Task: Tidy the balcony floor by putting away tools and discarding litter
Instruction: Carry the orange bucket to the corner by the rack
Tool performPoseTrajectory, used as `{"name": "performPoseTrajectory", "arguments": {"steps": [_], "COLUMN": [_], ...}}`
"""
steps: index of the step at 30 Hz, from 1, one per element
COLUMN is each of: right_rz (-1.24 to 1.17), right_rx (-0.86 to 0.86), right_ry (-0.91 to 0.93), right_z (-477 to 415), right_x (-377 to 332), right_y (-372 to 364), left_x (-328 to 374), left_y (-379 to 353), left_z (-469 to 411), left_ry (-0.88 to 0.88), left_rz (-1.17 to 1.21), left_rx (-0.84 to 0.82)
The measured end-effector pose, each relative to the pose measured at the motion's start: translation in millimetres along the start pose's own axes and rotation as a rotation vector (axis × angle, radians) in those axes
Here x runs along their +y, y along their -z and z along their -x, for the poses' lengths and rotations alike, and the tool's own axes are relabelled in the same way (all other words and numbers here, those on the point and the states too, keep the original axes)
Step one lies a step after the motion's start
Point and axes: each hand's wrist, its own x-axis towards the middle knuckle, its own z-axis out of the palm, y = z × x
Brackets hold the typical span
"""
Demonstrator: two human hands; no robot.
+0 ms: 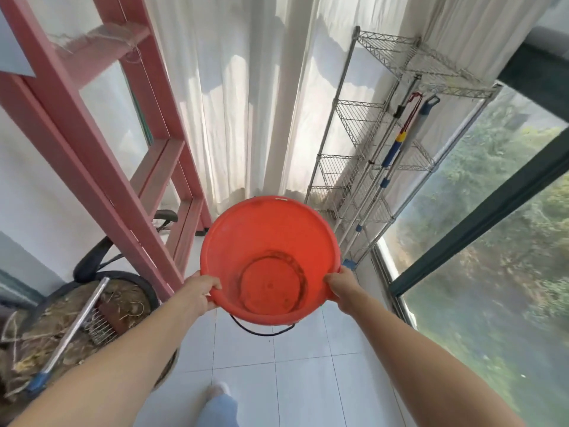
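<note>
I'm holding the orange bucket [270, 260] up over the tiled floor [303, 377], left hand [201, 292] and right hand [341, 289] both with fingers clamped on its near rim, wire rack [385, 155] far right, pink ladder [123, 167] left.

Centre: bucket [271, 241] held above the floor [304, 383], with the left hand [201, 292] gripping its left rim and the right hand [341, 288] gripping its right rim; the handle [261, 331] hangs beneath it.
Left: ladder [101, 149] stands along the left wall.
Lower left: round tub [129, 275] on the floor at the ladder's foot; dry litter [55, 328] lies in it and a rake [77, 322] lies across it; a chair [92, 260] stands behind the tub.
Back: curtain [246, 103] hangs behind the bucket, between the ladder and the wire rack [354, 143].
Right: mops [395, 149] lean against the rack; the window [492, 226] is right of it.
Bottom: a foot [220, 392] on the floor, below the bucket.
</note>
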Motion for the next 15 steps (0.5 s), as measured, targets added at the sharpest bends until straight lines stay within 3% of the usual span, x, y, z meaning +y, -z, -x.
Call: {"name": "performPoseTrajectory", "arguments": {"steps": [7, 15], "right_rz": [-0.055, -0.057], "right_rx": [-0.006, -0.02], "right_ry": [-0.017, -0.066], "right_z": [-55.8, -100.8], "right_x": [-72.6, -108.1], "right_y": [-49.6, -60.0], "left_x": [102.6, 150.2], "left_y": [-6.2, -31.3], "left_z": [-52.1, -95.0], "left_ry": [-0.05, -0.04], "left_rz": [-0.007, 0.005], "left_rx": [-0.046, -0.056]}}
